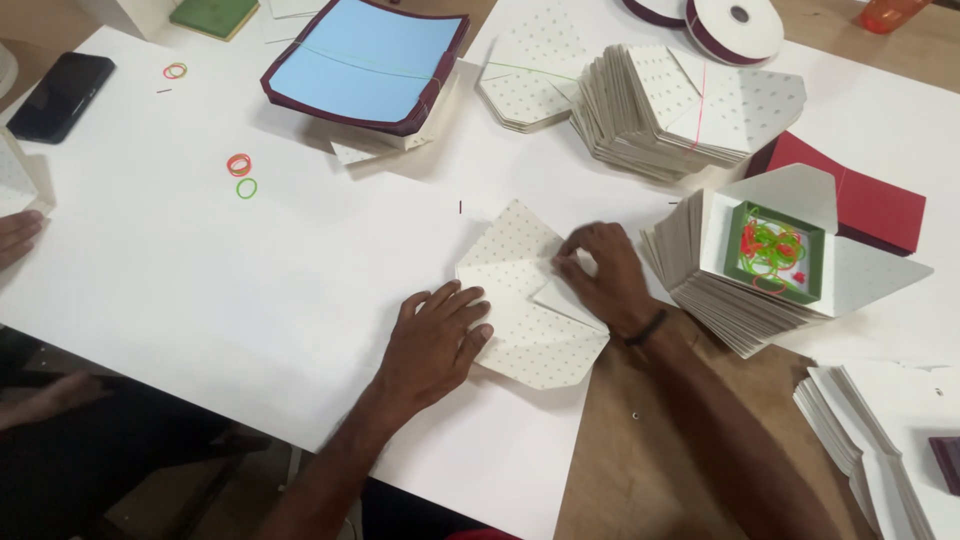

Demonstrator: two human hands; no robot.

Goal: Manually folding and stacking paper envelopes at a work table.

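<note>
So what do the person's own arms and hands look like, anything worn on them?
Both forearms are bare, with no sleeves in view. The left hand has no glove, ring or watch that shows. The right hand is also ungloved, and a thin dark band circles its wrist. No markings or other wear can be made out on either arm.

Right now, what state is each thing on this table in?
Dotted envelope: unfolded, flaps partly folded in.
Left hand: flat, pressing the envelope.
Right hand: fingers pinching a flap.
Green tray: open, holding rubber bands.
Envelope stack: bound by a band.
Phone: screen dark.
Ribbon spool: wound.
</note>
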